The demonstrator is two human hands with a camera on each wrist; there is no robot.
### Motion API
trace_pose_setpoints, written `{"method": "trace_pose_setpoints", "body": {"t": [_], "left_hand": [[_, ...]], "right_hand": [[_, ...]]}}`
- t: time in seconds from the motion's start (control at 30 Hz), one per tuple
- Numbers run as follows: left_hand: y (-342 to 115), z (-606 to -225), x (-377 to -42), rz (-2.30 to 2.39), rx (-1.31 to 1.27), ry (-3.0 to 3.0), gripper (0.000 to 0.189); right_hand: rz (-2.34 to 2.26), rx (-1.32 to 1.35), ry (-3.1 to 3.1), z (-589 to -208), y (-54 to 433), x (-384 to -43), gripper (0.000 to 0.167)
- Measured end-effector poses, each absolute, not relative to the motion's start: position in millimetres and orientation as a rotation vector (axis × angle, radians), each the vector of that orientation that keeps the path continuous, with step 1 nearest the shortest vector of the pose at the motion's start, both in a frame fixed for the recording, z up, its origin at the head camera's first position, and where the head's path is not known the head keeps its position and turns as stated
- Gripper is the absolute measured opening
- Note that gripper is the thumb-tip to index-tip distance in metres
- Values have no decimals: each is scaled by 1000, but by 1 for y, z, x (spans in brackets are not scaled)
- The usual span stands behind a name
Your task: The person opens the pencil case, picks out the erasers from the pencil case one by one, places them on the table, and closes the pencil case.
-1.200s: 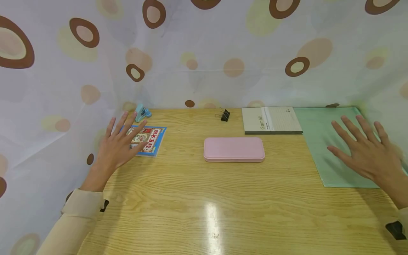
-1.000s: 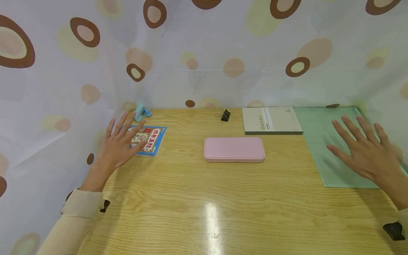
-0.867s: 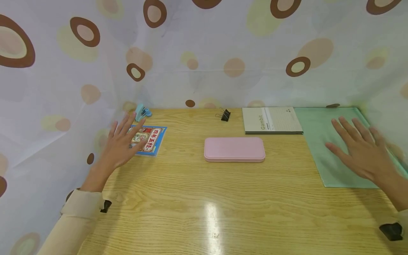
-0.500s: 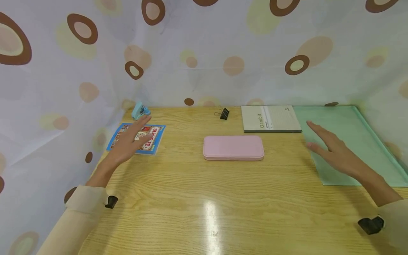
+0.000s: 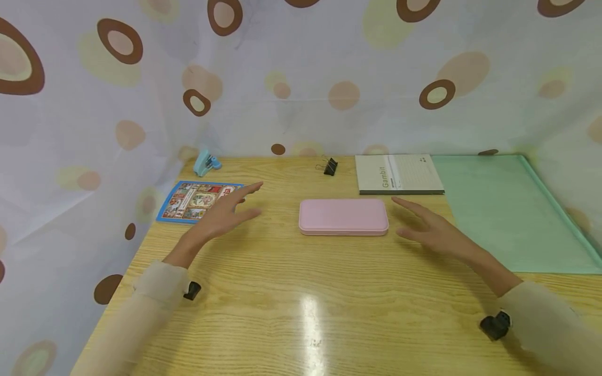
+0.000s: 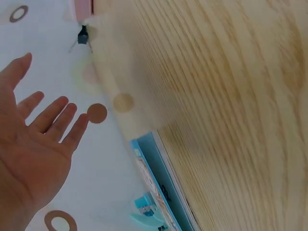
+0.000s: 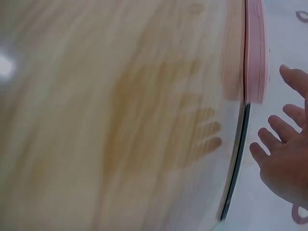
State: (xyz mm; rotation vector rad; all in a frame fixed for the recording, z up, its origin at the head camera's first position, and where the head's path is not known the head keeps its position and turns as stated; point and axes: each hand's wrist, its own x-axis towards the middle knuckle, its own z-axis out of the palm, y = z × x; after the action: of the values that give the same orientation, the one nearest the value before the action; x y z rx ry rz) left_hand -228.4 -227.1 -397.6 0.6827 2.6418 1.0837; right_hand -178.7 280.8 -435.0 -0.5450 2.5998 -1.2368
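Note:
A pink, rounded rectangular case (image 5: pixel 343 215) lies closed on the wooden table between the two hands. My left hand (image 5: pixel 222 215) hovers to its left, partly in front of a blue picture booklet (image 5: pixel 188 201), fingers extended and holding nothing. On the other side, my right hand (image 5: pixel 435 232) is in the air just right of the case, apart from it, with fingers straight. Both palms face inward. In the left wrist view the spread left fingers (image 6: pixel 53 120) touch nothing; the right wrist view shows the right hand (image 7: pixel 286 159) near the case's end (image 7: pixel 255 53).
A light blue stapler-like device (image 5: pixel 205 163) stands behind the booklet. At the back lie a black binder clip (image 5: pixel 331 166) and a grey-beige notebook (image 5: pixel 400 174) marked "Gambit". A translucent green folder or mat (image 5: pixel 522 219) covers the right side. Patterned cloth (image 5: pixel 301 78) walls the table.
Both hands have moved inward from the table's sides toward the pink case, the right one farther. They have turned from palms down to palms facing each other. The objects have stayed put.

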Motion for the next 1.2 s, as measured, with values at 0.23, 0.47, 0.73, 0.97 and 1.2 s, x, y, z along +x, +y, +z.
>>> {"method": "trace_pose_setpoints", "body": {"t": [0.23, 0.47, 0.73, 0.97, 1.2], "left_hand": [[-188, -411, -237, 1070, 740, 2546, 74], [-152, -426, -243, 966, 803, 2508, 89], [-131, -436, -247, 848, 862, 2549, 98], [-121, -440, -251, 677, 910, 2675, 100], [-119, -439, -252, 681, 894, 2677, 96]], "right_hand": [[-1245, -768, 2640, -436, 245, -185, 68], [-1231, -849, 2588, -439, 215, -195, 62], [-1148, -923, 2607, -440, 197, -200, 49], [-1132, -909, 2626, -439, 193, -202, 44], [-1151, -964, 2633, -441, 194, -204, 44]]}}
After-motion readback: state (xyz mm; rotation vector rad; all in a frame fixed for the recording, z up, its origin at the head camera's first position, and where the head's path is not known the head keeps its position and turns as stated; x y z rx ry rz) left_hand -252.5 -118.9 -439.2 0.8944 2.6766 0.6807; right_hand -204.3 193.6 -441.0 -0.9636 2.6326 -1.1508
